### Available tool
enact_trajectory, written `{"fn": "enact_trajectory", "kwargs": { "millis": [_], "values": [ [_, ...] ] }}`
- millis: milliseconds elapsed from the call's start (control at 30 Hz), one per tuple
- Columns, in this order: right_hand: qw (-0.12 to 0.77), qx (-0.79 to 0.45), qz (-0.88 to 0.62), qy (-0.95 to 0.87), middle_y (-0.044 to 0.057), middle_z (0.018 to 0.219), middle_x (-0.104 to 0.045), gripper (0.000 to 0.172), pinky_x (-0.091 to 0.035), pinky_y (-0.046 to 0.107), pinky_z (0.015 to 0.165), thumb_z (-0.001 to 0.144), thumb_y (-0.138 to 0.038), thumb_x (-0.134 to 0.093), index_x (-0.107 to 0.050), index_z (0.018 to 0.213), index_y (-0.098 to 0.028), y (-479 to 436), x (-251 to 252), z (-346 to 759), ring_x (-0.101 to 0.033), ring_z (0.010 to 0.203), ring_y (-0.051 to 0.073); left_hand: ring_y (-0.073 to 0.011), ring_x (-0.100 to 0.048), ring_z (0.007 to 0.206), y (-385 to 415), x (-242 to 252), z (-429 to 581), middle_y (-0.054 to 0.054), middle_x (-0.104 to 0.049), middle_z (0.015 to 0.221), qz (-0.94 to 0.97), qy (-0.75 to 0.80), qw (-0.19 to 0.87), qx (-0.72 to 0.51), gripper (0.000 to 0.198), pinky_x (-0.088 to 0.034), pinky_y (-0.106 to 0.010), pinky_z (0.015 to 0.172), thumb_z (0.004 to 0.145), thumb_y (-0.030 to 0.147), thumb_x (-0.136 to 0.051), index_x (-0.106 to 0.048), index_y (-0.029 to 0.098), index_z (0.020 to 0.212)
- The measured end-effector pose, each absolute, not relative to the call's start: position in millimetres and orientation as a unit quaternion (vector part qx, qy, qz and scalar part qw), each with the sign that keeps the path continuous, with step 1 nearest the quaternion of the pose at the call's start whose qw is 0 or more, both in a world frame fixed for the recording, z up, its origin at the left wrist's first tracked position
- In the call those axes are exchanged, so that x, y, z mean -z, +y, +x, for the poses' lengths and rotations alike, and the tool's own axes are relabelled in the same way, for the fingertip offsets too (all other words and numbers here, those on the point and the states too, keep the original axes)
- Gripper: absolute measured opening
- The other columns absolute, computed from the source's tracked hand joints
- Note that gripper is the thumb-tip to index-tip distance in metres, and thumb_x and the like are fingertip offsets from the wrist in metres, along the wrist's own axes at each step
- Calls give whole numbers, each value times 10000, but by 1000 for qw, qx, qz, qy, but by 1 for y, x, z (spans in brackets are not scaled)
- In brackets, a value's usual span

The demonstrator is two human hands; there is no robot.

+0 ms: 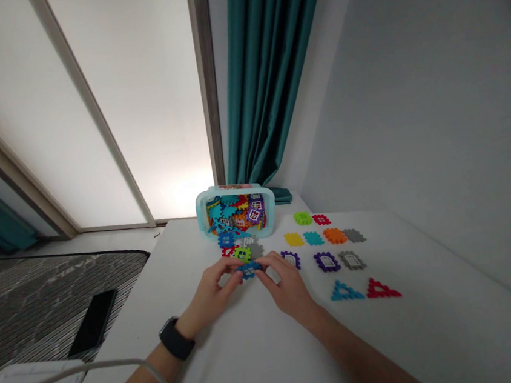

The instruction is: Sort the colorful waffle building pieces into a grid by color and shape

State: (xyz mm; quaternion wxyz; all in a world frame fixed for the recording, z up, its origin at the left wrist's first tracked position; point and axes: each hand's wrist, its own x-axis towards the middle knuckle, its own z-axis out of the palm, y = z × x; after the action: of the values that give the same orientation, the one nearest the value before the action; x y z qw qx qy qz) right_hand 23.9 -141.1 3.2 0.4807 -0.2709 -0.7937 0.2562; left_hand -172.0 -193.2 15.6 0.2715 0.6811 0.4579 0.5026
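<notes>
Held tile (249,271) blue; box (201,217) pale aqua; triangle (387,293) red; curtain (266,74) teal; rug (33,294) grey, streaked.

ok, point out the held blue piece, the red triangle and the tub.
Blue piece (249,270): head view, middle of its visible face.
Red triangle (386,293): head view, its lower side.
Tub (271,212): head view, right side of its rim.

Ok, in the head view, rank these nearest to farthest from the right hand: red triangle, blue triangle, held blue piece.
From the right hand:
1. Held blue piece: touching it, on its left, also held by the left hand.
2. Blue triangle: to its right.
3. Red triangle: farther right.
</notes>
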Motion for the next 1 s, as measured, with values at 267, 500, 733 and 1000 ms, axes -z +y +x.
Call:
{"fn": "enact_trajectory", "kwargs": {
  "millis": [267, 500, 733, 1000],
  "values": [
    [443, -484, -331, -678, -22, 741, -599, 322, -476, 287, 672, 912, -317, -577, -633, 1213, -221, -144, 5, 13, -600, 695, 160, -144, -614, 680, -184, -8, -171, 0, -623, 747, 587, 465, 369, -550, 321, -520, -274, 651, 926, 440, -620, -605, 167, 1095],
    [482, -505, -328, -637, -37, 706, -575, 238, -454, 288, 673, 888, -357, -620, -635, 1078, -215, -138, 4, 16, -597, 684, 155, -193, -626, 867, -189, -8, -175, -72, -644, 1081, 733, 487, 120, -459, 545, -555, -347, 785, 807, 325, -749, -528, 221, 1294],
    [488, -522, -325, -620, -39, 699, -581, 239, -456, 287, 653, 871, -384, -641, -609, 1038, -216, -140, 4, 13, -598, 669, 157, -241, -652, 1060, -188, -9, -180, -97, -615, 1175, 765, 479, 38, -430, 469, -582, -376, 875, 821, 304, -747, -547, 234, 1239],
    [475, -514, -323, -637, -49, 701, -556, 339, -467, 281, 675, 877, -344, -620, -608, 1192, -219, -142, 3, 13, -574, 671, 146, -255, -626, 1146, -189, -11, -180, -106, -572, 1245, 773, 477, 29, -418, 523, -564, -412, 977, 779, 213, -749, -536, 236, 1256]
  ]
}}
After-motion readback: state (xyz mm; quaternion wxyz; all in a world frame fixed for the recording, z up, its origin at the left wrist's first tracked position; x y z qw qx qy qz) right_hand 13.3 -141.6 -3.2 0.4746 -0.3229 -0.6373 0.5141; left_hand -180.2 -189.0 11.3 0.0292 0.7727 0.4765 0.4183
